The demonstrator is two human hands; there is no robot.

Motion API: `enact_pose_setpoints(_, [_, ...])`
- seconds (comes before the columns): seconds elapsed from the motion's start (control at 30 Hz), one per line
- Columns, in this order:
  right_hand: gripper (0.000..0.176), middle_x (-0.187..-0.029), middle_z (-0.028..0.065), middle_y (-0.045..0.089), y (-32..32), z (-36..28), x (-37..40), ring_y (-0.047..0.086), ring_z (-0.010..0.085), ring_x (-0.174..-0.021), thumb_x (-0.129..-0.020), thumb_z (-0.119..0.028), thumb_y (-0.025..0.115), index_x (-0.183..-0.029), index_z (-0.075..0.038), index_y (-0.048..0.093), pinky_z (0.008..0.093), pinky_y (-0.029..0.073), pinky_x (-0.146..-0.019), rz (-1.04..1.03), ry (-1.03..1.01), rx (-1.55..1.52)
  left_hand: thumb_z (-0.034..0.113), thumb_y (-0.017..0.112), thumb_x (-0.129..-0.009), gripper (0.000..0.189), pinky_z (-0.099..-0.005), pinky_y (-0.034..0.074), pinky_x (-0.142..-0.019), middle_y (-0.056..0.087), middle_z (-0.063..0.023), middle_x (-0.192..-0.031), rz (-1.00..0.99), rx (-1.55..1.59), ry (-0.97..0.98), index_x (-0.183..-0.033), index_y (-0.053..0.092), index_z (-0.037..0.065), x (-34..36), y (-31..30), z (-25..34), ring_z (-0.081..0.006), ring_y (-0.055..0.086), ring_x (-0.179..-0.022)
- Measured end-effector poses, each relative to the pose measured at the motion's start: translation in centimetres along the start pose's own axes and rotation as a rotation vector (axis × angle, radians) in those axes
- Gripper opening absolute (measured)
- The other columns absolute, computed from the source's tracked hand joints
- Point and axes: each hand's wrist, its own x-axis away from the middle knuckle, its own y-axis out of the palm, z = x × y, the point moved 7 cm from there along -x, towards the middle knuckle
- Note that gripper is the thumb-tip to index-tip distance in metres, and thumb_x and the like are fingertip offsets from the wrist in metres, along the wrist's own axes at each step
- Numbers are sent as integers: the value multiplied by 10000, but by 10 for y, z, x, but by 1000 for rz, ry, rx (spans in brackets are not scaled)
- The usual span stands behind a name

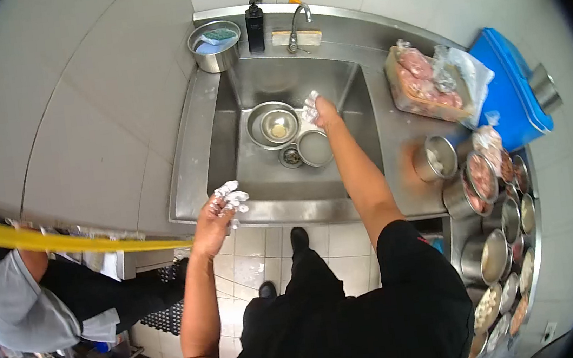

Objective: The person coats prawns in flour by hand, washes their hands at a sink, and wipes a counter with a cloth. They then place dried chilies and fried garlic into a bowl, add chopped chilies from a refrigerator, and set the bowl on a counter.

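My left hand (218, 213) is held over the front rim of the steel sink (280, 211), its fingers apart and coated in a white substance. Nothing is gripped in it. Over the right part of the basin, my right hand (319, 110) has the same white coating on its outstretched fingers. Below and left of it, a small steel bowl (278, 118) sits inside a larger steel bowl (256, 140). A round steel pan (315, 149) with cloudy liquid lies just under the right hand, beside the drain (290, 156).
A faucet (293, 33), a black pump bottle (255, 27) and a pot with sponges (216, 58) line the back ledge. To the right stand a tub of packaged meat (424, 82), a blue cooler (513, 86) and several steel food containers (485, 259). Another person (28, 300) is at left.
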Motion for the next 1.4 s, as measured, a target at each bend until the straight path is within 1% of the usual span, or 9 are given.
enact_pose_setpoints(0.27, [347, -813, 46, 527, 65, -122, -171, 503, 162, -652, -879, -358, 477, -1079, -79, 522, 336, 429, -537, -130, -252, -255, 26, 420, -873, 425, -226, 442, -707, 562, -49, -1165, -76, 10, -226, -1296, 397, 61, -185, 57, -23, -129, 562, -974])
enact_pose_setpoints(0.7, [294, -957, 53, 562, -29, -126, -36, 542, 155, -845, -823, -74, 549, -1113, -24, 532, 265, 469, -649, -17, -214, 146, 188, 432, -888, 181, -348, 508, -665, 604, -83, -842, -148, 71, -331, -881, 565, 65, -505, 169, -63, -235, 598, -756])
enact_pose_setpoints(0.83, [296, -978, 121, 553, 16, -130, -30, 566, 211, -911, -803, 18, 534, -1087, 54, 461, 277, 492, -663, -298, -120, -223, 217, 561, -771, 189, -356, 486, -677, 615, -161, -902, -313, -1204, 272, -872, 606, 64, -489, 185, -37, -288, 598, -805])
enact_pose_setpoints(0.87, [303, -980, 167, 547, 31, -126, -40, 576, 266, -902, -794, 46, 528, -1073, 87, 416, 296, 503, -678, -358, -31, -303, 278, 601, -731, 297, -351, 482, -710, 608, -195, -956, -245, -748, 566, -957, 604, 85, -501, 171, -52, -296, 597, -848])
enact_pose_setpoints(1.03, [234, -889, 181, 582, 78, -87, -100, 585, 286, -862, -810, 18, 503, -1031, 79, 456, 264, 490, -677, -426, 81, -456, 239, 605, -748, 317, -359, 484, -749, 614, -182, -994, 30, -856, 249, -999, 592, 46, -447, 152, -35, -301, 600, -890])
enact_pose_setpoints(1.1, [156, -793, 148, 598, 101, -100, -86, 597, 239, -855, -842, -32, 447, -935, 30, 556, 274, 477, -653, -549, -586, 1132, 196, 609, -751, 306, -354, 488, -746, 617, -182, -986, 53, -671, 146, -1005, 586, 26, -439, 140, -43, -286, 608, -889])
enact_pose_setpoints(1.17, [206, -746, 155, 608, 90, -67, -137, 605, 244, -794, -853, -137, 446, -833, -11, 607, 340, 470, -653, -557, -46, 160, 97, 597, -752, 248, -354, 500, -695, 616, -198, -952, 12, 121, -90, -974, 591, -14, -418, 150, -40, -252, 622, -854])
enact_pose_setpoints(1.23, [212, -748, 187, 603, 76, -114, -103, 593, 330, -725, -835, -190, 466, -854, -31, 604, 423, 464, -679, -60, -481, 1084, 60, 583, -751, 219, -349, 502, -672, 620, -194, -889, 25, -43, -13, -956, 596, -16, -435, 143, -48, -236, 625, -831])
enact_pose_setpoints(1.4, [206, -922, 234, 600, 105, -143, -89, 584, 397, -859, -814, -136, 462, -940, -44, 595, 466, 462, -746, -298, -1191, 1668, 187, 577, -732, 223, -397, 496, -685, 641, -195, -775, 96, -835, 293, -852, 644, 11, -409, 164, 28, -320, 636, -782])
